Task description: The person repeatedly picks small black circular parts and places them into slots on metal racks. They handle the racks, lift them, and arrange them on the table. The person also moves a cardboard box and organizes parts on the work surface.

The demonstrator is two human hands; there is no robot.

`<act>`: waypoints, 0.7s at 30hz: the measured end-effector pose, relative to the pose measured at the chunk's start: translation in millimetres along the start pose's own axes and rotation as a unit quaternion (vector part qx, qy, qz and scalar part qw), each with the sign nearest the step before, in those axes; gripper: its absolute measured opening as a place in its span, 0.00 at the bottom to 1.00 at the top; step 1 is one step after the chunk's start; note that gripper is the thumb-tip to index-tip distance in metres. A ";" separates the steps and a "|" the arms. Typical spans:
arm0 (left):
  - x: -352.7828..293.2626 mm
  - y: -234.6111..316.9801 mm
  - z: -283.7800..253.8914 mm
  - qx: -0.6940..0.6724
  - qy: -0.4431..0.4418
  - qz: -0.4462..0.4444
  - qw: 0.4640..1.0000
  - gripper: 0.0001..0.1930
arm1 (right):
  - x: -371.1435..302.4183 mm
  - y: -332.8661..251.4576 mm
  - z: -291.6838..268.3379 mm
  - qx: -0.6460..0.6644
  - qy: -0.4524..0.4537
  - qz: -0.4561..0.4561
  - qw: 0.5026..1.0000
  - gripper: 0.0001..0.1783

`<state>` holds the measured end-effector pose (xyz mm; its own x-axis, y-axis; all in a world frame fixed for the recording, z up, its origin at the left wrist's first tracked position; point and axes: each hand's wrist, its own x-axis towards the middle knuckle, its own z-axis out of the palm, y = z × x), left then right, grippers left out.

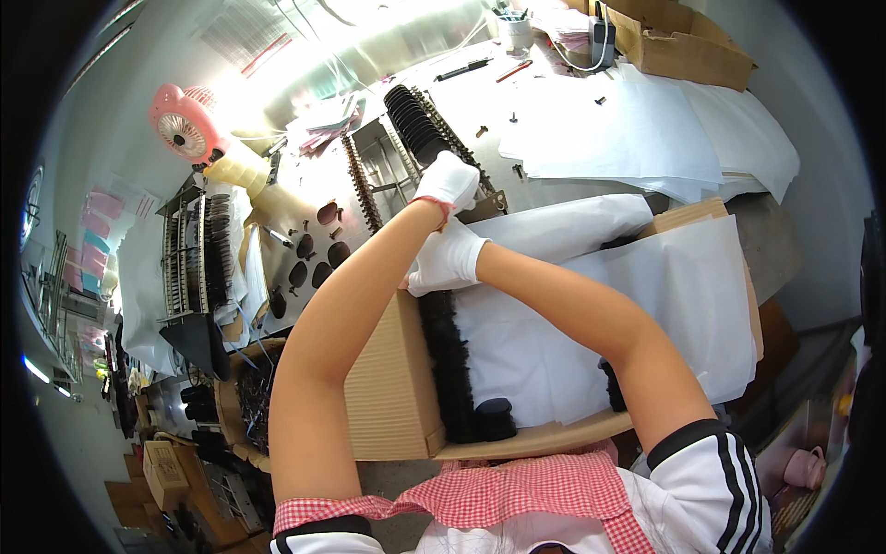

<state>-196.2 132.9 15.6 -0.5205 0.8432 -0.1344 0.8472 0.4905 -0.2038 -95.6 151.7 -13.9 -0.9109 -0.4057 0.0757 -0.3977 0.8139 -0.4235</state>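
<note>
My left hand (449, 181), in a white glove with a red band at the wrist, is curled at the near end of a row of dark lenses (413, 120) standing in a metal rack (378, 159). Whatever its fingers hold is hidden. Just below it, my right hand (445, 258), also gloved in white, is over the near corner of an open cardboard box (392, 379). The left wrist covers part of the right hand, and its grip does not show. White paper sheets (544, 323) and rows of black pieces (448, 369) fill the box.
Loose dark lenses (297, 273) lie left of the rack. Beyond them stand a second loaded rack (189, 249) and a pink fan (185, 129). White paper (609, 138), pens (461, 69) and a carton (683, 46) are at the far right. A bin of dark scraps (254, 397) stands at left.
</note>
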 end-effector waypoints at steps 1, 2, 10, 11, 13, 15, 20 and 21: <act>3.0 2.2 -1.6 -0.144 -0.004 -0.062 0.988 0.13 | 1.7 1.2 2.8 -0.009 0.012 -0.015 1.000 0.33; 2.8 6.2 -2.8 -0.196 0.000 -0.113 0.974 0.14 | 2.5 2.1 5.1 -0.026 0.004 -0.011 1.000 0.34; -59.8 -31.5 -47.0 -0.163 0.058 -0.257 0.951 0.19 | -14.4 11.4 -15.1 0.056 0.137 -0.012 0.989 0.28; -69.8 -39.7 -51.4 -0.197 0.065 -0.253 0.945 0.20 | -15.0 10.9 -18.3 0.078 0.198 0.042 0.976 0.32; -90.1 -48.2 -55.3 -0.346 0.022 -0.221 0.912 0.16 | -13.6 9.4 -22.2 0.127 0.332 0.102 0.929 0.45; -98.2 -40.6 -51.6 -0.470 -0.025 -0.244 0.848 0.14 | -6.8 5.6 -20.9 0.117 0.381 0.066 0.915 0.51; -102.5 -37.8 -53.0 -0.302 -0.126 -0.072 0.942 0.16 | 5.9 16.3 -14.0 0.212 0.318 -0.018 0.924 0.38; -104.0 -55.0 -61.3 -0.325 -0.122 0.058 0.936 0.15 | 5.2 22.0 -12.9 0.203 0.325 -0.003 0.924 0.34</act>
<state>-182.2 31.7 100.2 -0.3634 0.8624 -0.3524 0.7433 0.4964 0.4484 -110.5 172.8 -11.2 -0.8354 0.0324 0.5487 -0.4491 0.5352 -0.7154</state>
